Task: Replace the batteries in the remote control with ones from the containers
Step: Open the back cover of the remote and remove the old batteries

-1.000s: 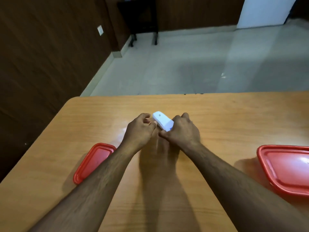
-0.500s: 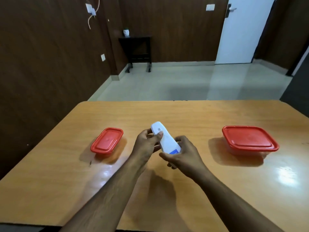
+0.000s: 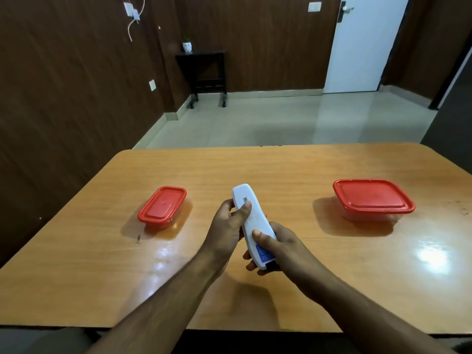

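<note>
Head view: both hands hold white remote control above wooden table, lidded containers on either side.

Remote control [image 3: 251, 221] is off the table [image 3: 281, 164], back side up, long axis running near-right to far-left, small printed code near far end, blue label and dark spot at near end. Left hand [image 3: 228, 229] grips its far half, thumb pressed on the back, fingers curled round the left edge. Right hand [image 3: 279, 247] grips the near half, thumb on the back just above the blue label, fingers wrapped underneath. Small container [image 3: 162, 206] with red lid sits on table left of hands, well apart. Larger container [image 3: 373, 198] with red lid sits right, well apart, clear base visible under lid. Both lids on. Contents cannot be seen. Beyond the table: tiled floor, dark side table, white door.
</note>
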